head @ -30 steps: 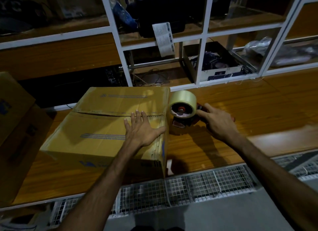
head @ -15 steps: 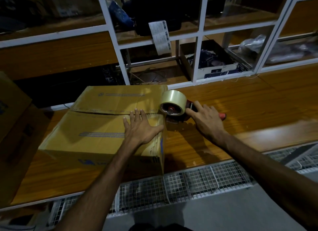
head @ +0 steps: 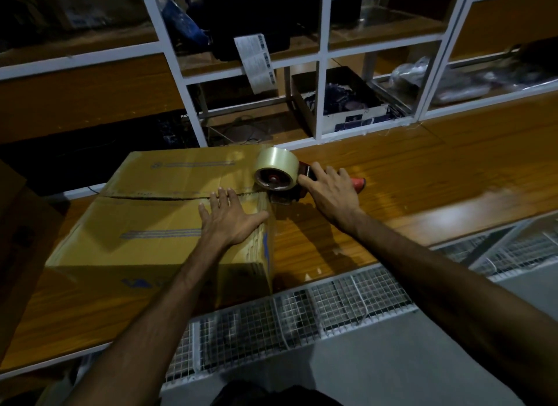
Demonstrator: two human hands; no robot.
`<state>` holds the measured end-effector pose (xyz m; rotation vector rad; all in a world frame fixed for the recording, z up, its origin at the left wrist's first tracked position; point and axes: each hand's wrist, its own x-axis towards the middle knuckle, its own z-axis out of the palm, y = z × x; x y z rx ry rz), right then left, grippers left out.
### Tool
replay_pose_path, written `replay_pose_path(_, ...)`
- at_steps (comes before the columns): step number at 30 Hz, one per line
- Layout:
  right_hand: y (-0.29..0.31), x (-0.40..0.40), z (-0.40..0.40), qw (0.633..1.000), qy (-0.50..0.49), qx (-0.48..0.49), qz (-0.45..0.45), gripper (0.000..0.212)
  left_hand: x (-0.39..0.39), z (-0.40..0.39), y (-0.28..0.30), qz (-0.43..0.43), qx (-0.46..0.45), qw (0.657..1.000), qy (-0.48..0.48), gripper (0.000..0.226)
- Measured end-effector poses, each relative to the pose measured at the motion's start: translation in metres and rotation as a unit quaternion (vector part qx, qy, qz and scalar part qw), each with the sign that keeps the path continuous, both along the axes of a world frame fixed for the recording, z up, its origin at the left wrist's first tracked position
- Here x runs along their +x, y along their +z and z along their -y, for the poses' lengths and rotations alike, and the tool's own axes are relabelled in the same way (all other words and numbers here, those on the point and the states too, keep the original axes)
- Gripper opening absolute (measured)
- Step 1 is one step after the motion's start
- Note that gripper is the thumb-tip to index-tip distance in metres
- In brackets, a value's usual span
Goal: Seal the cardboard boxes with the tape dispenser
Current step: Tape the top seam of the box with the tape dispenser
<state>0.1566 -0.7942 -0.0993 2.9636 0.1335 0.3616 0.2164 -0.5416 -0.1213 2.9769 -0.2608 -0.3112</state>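
Cardboard box (head: 157,224) lies under your flat, spread left hand (head: 229,221); at its right seam end, your right hand (head: 329,191) grips the tape dispenser (head: 280,176), fingers curled over its handle.

Dim room: wooden workbench (head: 422,176), white-framed shelving (head: 321,58) (cluttered) behind.

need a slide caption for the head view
Left hand flat on cardboard box; right hand brings tape dispenser to the untaped seam.
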Motion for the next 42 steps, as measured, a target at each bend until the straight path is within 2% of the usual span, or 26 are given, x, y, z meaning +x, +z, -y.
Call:
replay_pose_path(12, 0.022, -0.004, -0.008, 1.000, -0.010, -0.003, 0.006, 0.056, -0.006, 0.002, 0.008, -0.002, -0.002, 1.000, -0.004, 0.128)
replay_pose_path(15, 0.036, -0.011, 0.009, 1.000, 0.019, -0.006, -0.014, 0.063, -0.006, 0.002, 0.009, 0.001, -0.005, 1.000, -0.003, 0.129)
replay_pose_path(20, 0.046, -0.020, 0.028, 1.000, 0.013, -0.002, -0.023, 0.069, -0.005, 0.003, 0.010, 0.008, -0.002, 1.000, -0.023, 0.125)
replay_pose_path(26, 0.020, -0.028, 0.000, 0.999, -0.004, -0.023, -0.026, 0.057, -0.004, 0.006, 0.006, 0.017, -0.011, 0.998, -0.053, 0.120)
replay_pose_path(42, 0.013, -0.023, -0.020, 0.997, -0.055, -0.045, 0.006, 0.058, -0.004, 0.005, 0.001, 0.019, -0.027, 0.998, -0.059, 0.118)
